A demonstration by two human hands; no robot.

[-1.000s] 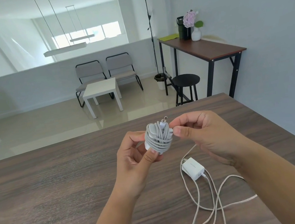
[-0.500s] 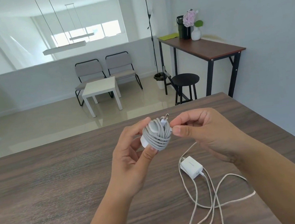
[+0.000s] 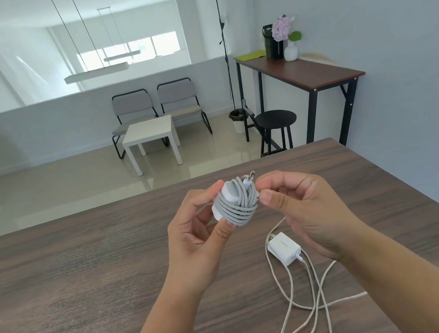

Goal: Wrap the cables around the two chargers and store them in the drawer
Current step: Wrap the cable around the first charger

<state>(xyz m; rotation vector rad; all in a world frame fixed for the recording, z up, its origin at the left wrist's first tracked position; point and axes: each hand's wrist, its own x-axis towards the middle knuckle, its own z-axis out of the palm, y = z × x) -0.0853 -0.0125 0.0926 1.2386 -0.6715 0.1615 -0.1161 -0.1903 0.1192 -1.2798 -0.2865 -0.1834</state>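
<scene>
A white charger wound tightly in its grey cable [image 3: 236, 203] is held above the wooden table [image 3: 74, 285]. My left hand [image 3: 195, 240] grips it between thumb and fingers from the left and below. My right hand [image 3: 302, 205] pinches the cable's plug end [image 3: 250, 176] at the bundle's top right. A second white charger [image 3: 284, 248] lies flat on the table below my right hand, its pale cable [image 3: 303, 309] trailing loose in loops toward the near edge. No drawer is in view.
The table's far edge runs just beyond my hands, and its right edge lies close to the blue wall [image 3: 398, 84]. Beyond are a dark stool [image 3: 275, 119], a tall side table [image 3: 298, 73], a white low table [image 3: 151, 133] and two chairs.
The wrapped charger has tilted a little and risen slightly in my hands. My left fingers have opened out around it. The second charger has not moved.
</scene>
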